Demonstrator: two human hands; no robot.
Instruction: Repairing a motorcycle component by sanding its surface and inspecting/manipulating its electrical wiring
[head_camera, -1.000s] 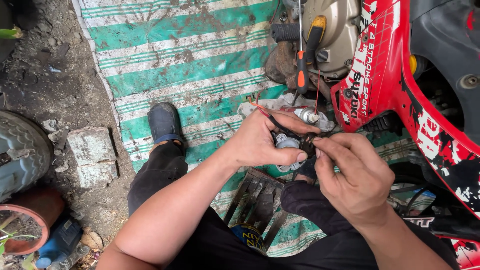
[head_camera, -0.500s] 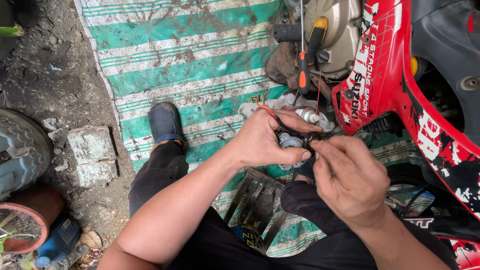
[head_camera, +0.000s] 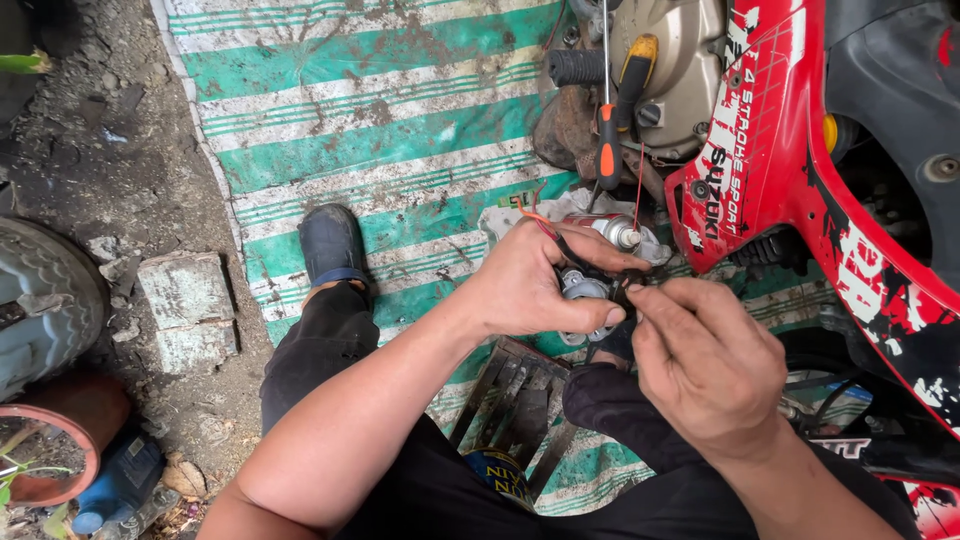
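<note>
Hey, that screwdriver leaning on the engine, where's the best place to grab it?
Grip the screwdriver by its orange and black handle, coming from the left over the striped mat. The handle stands nearly upright and clear on that side, while the engine cover and red fairing crowd its right.

Green-and-white striped mat (head_camera: 380, 110), red fairing (head_camera: 790, 170)

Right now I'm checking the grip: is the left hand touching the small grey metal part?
Touching. The head view shows the left hand wrapped round the grey metal part, thumb and fingertips pressed against it with no gap.
</note>
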